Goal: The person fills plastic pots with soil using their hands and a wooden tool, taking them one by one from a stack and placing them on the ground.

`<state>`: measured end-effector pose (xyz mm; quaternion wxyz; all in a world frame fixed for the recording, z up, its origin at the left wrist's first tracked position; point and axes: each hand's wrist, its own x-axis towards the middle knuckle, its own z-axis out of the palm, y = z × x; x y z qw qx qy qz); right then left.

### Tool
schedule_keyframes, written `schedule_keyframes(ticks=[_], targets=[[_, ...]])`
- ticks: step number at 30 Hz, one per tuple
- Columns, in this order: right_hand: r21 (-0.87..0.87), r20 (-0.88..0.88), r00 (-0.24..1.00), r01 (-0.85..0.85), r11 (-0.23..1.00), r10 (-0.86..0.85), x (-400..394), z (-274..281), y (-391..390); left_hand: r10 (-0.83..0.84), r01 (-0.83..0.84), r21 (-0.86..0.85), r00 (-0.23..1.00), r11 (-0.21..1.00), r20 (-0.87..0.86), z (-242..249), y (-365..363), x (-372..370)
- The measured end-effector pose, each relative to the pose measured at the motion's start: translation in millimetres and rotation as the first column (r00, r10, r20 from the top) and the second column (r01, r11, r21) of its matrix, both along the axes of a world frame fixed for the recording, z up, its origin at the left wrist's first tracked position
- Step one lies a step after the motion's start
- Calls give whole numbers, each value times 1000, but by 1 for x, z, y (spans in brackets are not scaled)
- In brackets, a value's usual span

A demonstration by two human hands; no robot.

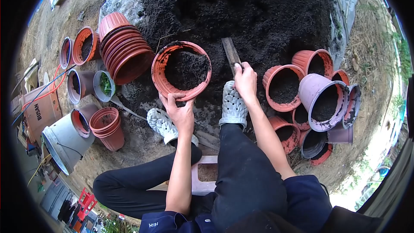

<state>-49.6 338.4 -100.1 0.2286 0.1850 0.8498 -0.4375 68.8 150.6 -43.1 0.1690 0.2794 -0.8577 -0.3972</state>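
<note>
My left hand grips the near rim of a round orange-brown plastic flower pot, its mouth facing up toward me. Dark soil lies inside the pot and clings to its inner wall. In my right hand is the near end of a flat, narrow wooden stick, whose far end points into the soil. A large heap of dark soil spreads beyond both hands. The stick and the pot are apart.
Stacked brown pots lean at the left, with a smaller pot stack nearer. A white bucket lies tilted beside them. Several pots holding soil, including a pinkish pot, crowd the right. Plastic sheeting edges the heap.
</note>
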Motion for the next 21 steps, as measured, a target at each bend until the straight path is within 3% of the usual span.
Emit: schedule_keyframes(ticks=[4,6,8,14,17,18,20,21], targets=[[41,-171,984,54,998,-46,-56,-35,-43,18,-19,53,1000,998,9,7,4,-2],[-74,-171,984,30,997,-42,-107,-22,-63,5,-7,79,1000,997,22,8,3,-2],[-81,-144,988,52,995,-64,-135,-16,-79,-16,15,45,1000,999,21,6,1,-1],[-195,-218,975,-8,981,-35,-131,-23,-58,0,-3,92,1000,996,24,15,3,-6],[-278,-244,968,-19,960,-51,-119,2,-53,-28,28,20,1000,999,-4,11,-1,-9],[-278,-239,970,-20,960,-49,-112,5,-53,-26,26,20,1000,999,-4,13,-1,-11],[-114,-501,864,-122,986,49,-97,12,-50,-14,14,25,1000,1000,-4,15,-1,-15],[-41,-550,828,-163,986,114,-85,29,-49,-11,10,21,1000,1000,17,17,-1,-17]])
